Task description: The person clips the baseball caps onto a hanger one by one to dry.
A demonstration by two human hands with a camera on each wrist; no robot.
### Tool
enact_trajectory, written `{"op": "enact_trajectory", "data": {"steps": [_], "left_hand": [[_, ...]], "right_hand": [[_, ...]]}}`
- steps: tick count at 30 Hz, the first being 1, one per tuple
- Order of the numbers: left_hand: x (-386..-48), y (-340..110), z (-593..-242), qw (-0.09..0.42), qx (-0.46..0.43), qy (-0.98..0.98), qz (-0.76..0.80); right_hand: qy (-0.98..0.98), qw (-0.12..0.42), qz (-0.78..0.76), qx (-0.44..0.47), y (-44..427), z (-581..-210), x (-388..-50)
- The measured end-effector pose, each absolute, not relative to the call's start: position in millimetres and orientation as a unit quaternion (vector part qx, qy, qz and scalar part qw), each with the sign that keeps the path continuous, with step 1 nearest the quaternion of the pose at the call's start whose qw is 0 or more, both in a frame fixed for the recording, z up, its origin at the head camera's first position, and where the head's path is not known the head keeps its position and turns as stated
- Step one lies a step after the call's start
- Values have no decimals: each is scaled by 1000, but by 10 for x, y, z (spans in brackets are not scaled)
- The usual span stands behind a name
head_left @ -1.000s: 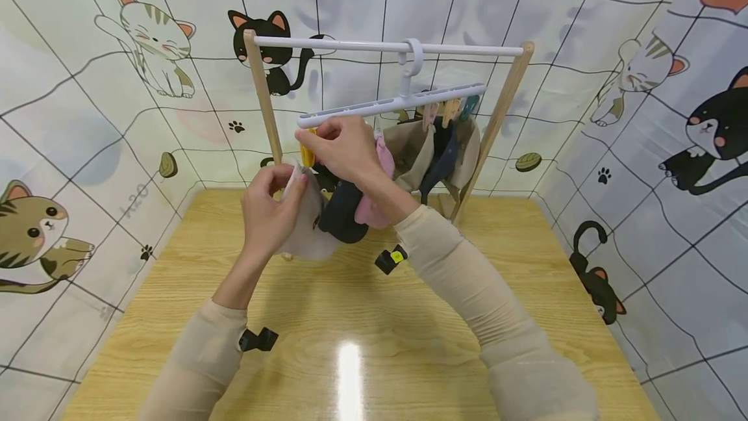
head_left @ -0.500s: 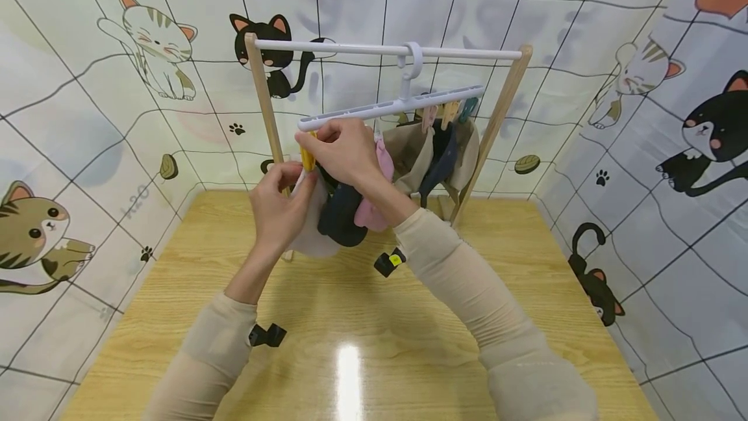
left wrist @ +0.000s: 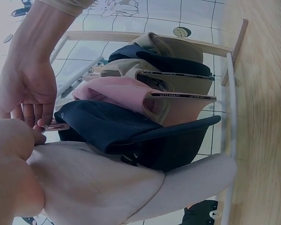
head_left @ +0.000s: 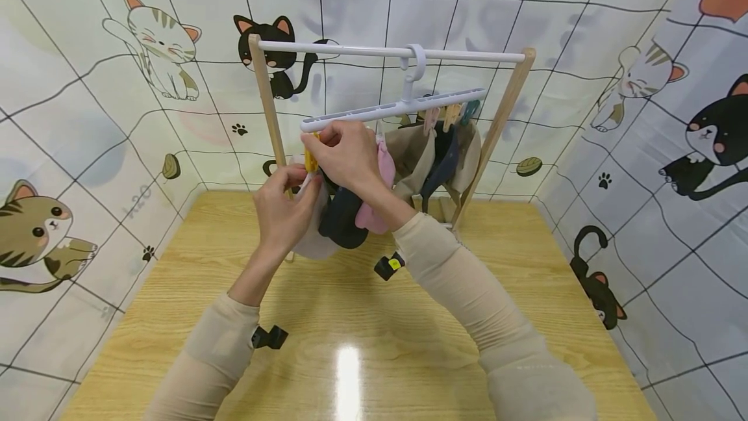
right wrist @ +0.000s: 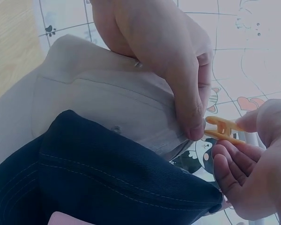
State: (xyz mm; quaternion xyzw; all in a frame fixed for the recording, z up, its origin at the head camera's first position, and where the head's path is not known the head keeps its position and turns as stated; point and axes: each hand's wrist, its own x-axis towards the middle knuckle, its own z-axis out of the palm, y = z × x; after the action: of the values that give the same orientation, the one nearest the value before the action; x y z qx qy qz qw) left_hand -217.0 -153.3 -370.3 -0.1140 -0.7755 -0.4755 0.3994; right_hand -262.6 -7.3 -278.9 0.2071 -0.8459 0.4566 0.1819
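My left hand (head_left: 283, 213) pinches the edge of a light grey cap (right wrist: 107, 103) between thumb and fingers. In the right wrist view, my right hand (right wrist: 253, 164) squeezes a yellow clothespin (right wrist: 225, 130) with its jaws spread, right by the cap's pinched edge. Whether the cap lies between the jaws is unclear. Above my right hand runs the low left end of a tilted white hanger (head_left: 386, 109). A dark navy cap (left wrist: 126, 126) hangs close beside the light one, and a pink cap (left wrist: 126, 96) comes after it.
The hanger hooks over the white bar (head_left: 350, 51) of a wooden-legged rack (head_left: 502, 128). Beige and navy caps (head_left: 464, 154) hang from several clothespins (head_left: 450, 115) on its right side. Underneath is a wood-grain table (head_left: 374, 330); cat-patterned walls stand around.
My left hand has moved up and to the right, bringing the light grey cap's edge to the yellow clothespin. My right hand has stayed nearly in place, holding the clothespin.
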Motion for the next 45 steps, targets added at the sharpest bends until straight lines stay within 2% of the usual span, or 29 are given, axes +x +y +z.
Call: {"op": "enact_trajectory", "data": {"steps": [23, 41, 45], "left_hand": [[-2162, -1461, -3673, 450, -148, -778, -414], [-2198, -1433, -3638, 451, -168, -796, -367], [-2198, -1426, -3627, 445, -170, -806, -350]], "right_hand": [[-851, 248, 394, 240, -61, -2794, -2591], [-857, 297, 324, 269, -66, -2778, -2552], [-862, 304, 311, 260, -89, -2882, -2669]]}}
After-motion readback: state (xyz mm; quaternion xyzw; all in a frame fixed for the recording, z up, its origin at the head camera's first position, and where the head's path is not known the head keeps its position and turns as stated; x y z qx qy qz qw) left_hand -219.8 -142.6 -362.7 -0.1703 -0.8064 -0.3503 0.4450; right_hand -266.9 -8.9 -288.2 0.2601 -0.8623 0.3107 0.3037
